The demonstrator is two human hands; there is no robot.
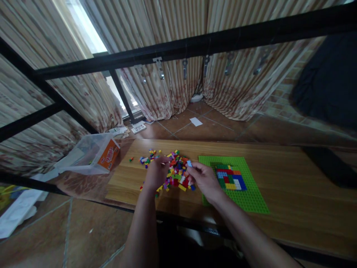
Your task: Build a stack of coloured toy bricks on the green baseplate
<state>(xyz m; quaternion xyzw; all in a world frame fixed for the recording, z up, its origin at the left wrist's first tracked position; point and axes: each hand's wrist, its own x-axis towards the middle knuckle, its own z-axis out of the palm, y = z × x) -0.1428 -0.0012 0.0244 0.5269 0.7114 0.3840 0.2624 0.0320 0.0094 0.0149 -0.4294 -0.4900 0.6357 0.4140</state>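
Observation:
A light blue toy brick (189, 163) is pinched between the thumb and finger of my right hand (205, 180), raised at the right side of a loose pile of toy bricks (176, 178). My left hand (157, 172) hovers over the left part of that pile, its fingers apart and no brick visible in them. Beside my right hand lies a green baseplate (251, 199). On it sits a flat block of joined bricks (230, 178) in red, blue, green, yellow, white and orange.
The wooden table (301, 186) carries the pile and the baseplate. A clear plastic bin (93, 152) with an orange label stands left of the table. A black metal bar (178, 52) with hanging clips crosses in front of the curtains. A dark flat object (331, 169) lies at far right.

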